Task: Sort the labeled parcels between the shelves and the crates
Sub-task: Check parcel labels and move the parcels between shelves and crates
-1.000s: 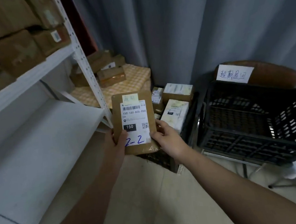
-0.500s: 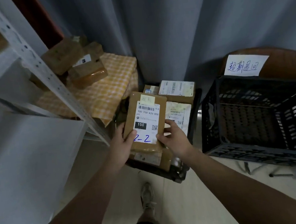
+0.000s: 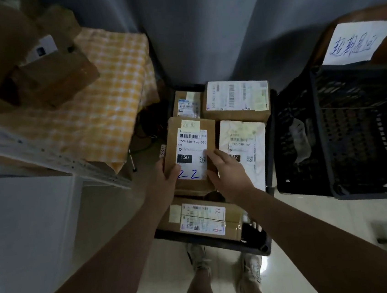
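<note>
Both hands on one flat brown parcel [image 3: 192,153], label up: left hand [image 3: 165,180] clamping the near-left edge with the thumb over the blue "2-2", right hand [image 3: 226,174] closed on the near-right corner, fingers lying across the label's edge. Held level over the low black crate [image 3: 257,244] of labelled parcels, probably so the marking stays readable while being set among them; resting or hovering, hard to say in this dim view. Just beside: a white-wrapped parcel [image 3: 243,150] to the right, another box [image 3: 202,219] nearer. A taller black crate [image 3: 324,132] with a handwritten sign [image 3: 356,43] further right, seemingly empty.
</note>
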`<control>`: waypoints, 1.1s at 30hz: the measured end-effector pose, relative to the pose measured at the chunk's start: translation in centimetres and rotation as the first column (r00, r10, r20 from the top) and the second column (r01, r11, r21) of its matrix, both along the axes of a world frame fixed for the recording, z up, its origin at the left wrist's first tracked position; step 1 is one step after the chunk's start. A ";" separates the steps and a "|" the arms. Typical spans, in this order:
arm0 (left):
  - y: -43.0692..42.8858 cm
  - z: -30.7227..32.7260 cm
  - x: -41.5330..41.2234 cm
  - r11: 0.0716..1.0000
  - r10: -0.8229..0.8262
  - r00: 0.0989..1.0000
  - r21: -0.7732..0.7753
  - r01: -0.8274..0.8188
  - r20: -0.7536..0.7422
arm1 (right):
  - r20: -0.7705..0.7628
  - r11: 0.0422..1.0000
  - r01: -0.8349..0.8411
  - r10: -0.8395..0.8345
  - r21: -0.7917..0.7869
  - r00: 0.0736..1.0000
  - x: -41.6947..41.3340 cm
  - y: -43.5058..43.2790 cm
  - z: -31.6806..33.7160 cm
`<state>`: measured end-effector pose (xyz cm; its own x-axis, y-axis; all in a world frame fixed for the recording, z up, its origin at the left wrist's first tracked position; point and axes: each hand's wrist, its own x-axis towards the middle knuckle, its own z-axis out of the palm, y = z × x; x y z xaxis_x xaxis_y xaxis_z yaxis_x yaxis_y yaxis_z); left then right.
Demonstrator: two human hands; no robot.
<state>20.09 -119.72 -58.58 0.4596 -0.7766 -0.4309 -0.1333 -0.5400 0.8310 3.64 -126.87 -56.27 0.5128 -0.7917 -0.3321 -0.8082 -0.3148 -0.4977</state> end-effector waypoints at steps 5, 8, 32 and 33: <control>-0.1 -3.5 0.3 0.999 -0.041 0.998 0.029 0.042 -0.046 | -0.230 0.983 -0.175 0.159 -0.054 0.960 -0.7 -0.5 -3.4; -0.1 -4.7 0.6 0.994 -0.073 0.997 0.084 0.075 -0.031 | -0.289 0.973 -0.221 0.193 -0.068 0.938 -1.1 -0.3 -4.6; 6.7 9.6 -1.3 0.881 -0.473 0.247 0.446 0.159 0.846 | -0.333 0.715 -0.597 0.499 -0.364 0.800 -1.8 1.6 7.9; 7.7 11.5 -2.0 0.894 -0.447 0.236 0.429 0.127 0.863 | -0.316 0.687 -0.600 0.511 -0.409 0.800 -2.2 2.3 9.3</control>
